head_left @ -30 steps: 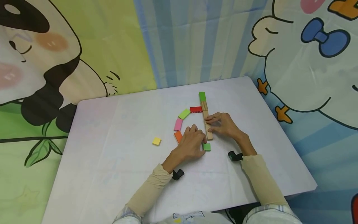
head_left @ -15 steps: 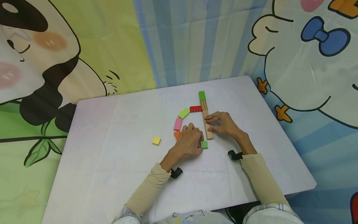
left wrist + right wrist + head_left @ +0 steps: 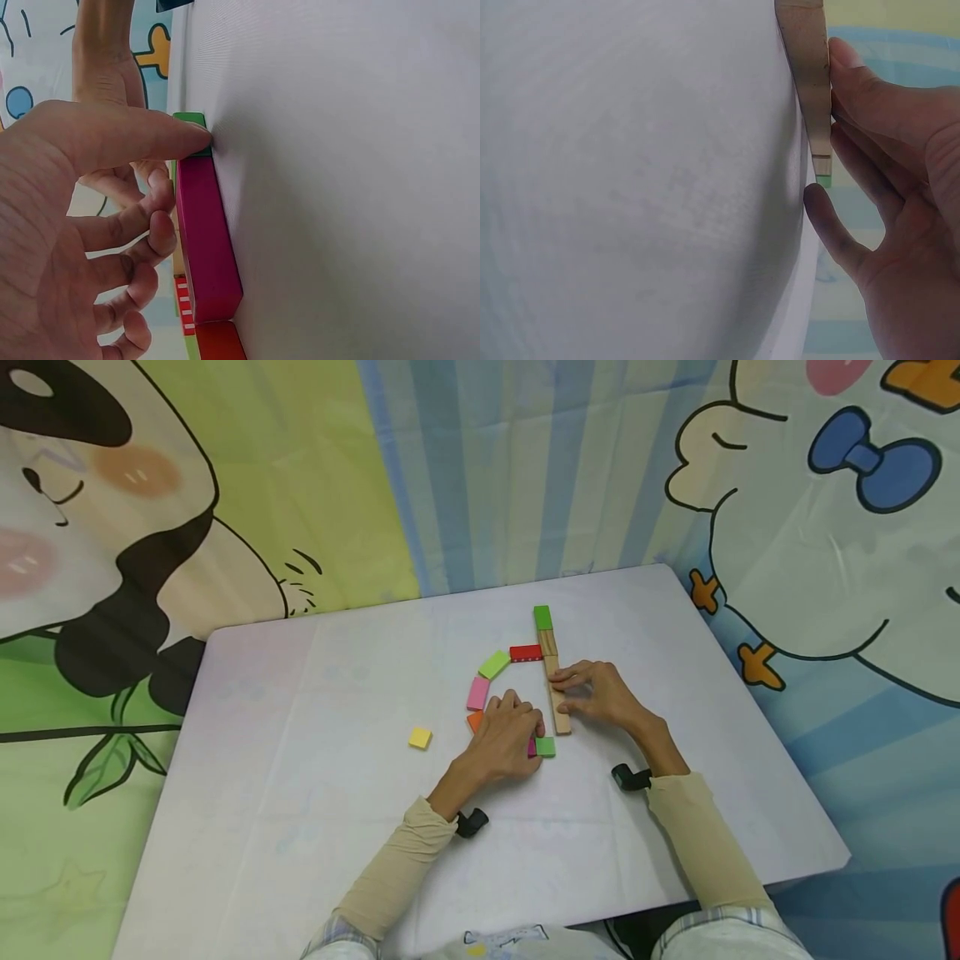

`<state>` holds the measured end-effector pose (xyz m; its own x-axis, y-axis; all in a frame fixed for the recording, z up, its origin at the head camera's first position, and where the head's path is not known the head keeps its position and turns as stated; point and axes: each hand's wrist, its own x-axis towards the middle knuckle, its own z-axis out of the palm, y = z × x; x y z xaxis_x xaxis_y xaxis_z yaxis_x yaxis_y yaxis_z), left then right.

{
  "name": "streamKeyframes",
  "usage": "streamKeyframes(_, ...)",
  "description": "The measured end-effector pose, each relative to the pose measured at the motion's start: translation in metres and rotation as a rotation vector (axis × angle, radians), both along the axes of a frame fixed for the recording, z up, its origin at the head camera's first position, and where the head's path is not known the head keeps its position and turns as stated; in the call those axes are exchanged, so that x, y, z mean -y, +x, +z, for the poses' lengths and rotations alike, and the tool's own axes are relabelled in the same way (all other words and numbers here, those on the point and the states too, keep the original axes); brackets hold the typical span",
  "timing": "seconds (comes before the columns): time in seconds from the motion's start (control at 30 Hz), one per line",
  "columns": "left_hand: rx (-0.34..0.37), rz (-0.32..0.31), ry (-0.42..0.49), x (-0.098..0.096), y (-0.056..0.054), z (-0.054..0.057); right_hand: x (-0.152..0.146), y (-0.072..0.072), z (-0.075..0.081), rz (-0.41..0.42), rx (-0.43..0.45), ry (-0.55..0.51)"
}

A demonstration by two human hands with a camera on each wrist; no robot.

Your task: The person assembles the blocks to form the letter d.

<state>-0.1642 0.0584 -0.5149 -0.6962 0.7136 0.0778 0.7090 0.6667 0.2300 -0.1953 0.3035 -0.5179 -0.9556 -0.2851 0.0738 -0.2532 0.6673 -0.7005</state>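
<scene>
My left hand (image 3: 504, 739) pinches a small green block (image 3: 545, 747) between thumb and forefinger. That block butts against the end of a magenta block (image 3: 208, 240), which the hand mostly covers in the head view. An orange block (image 3: 475, 721) adjoins the magenta one's other end. On the right, the fingertips of my right hand (image 3: 602, 695) rest on a plain wooden block (image 3: 560, 714) in a straight row, with fingers extended rather than wrapped round it. Another green block (image 3: 542, 617) tops this row. Pink (image 3: 477, 693), lime (image 3: 494, 664) and red (image 3: 526, 653) blocks curve leftward from it.
A yellow block (image 3: 420, 739) lies apart, left of the curve. Everything sits on a white-covered table (image 3: 300, 777). Behind it hangs a printed cartoon curtain (image 3: 487, 468), close to the table's far edge.
My left hand has moved the small green block left and slightly away from me, up to the magenta block, widening its distance from the wooden row. The right hand has stayed put.
</scene>
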Motion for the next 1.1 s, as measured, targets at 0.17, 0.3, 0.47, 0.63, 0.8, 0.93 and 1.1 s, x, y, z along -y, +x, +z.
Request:
streamKeyframes(0.17,0.009,-0.001,-0.003,0.001,0.000,0.000,0.000,0.000,0.000,-0.004,0.004,-0.004)
streamKeyframes(0.3,0.024,0.000,-0.003,0.004,-0.001,0.003,0.002,0.000,0.002,-0.012,0.018,-0.003)
streamKeyframes(0.47,0.049,0.020,0.074,0.023,-0.005,0.013,0.003,0.001,0.004,-0.017,0.022,0.007)
streamKeyframes(0.63,0.078,0.101,0.199,0.069,-0.009,0.025,0.002,0.002,0.004,-0.020,0.019,0.008)
streamKeyframes(0.8,0.065,0.227,0.239,0.129,-0.013,0.028,0.000,0.001,0.001,-0.006,0.004,-0.018)
streamKeyframes(0.93,0.117,0.304,0.219,0.164,-0.015,0.026,0.001,0.001,0.000,0.005,0.005,-0.023)
streamKeyframes(1.1,0.154,0.313,0.188,0.180,-0.015,0.017,0.001,0.001,0.001,-0.006,-0.005,-0.014)
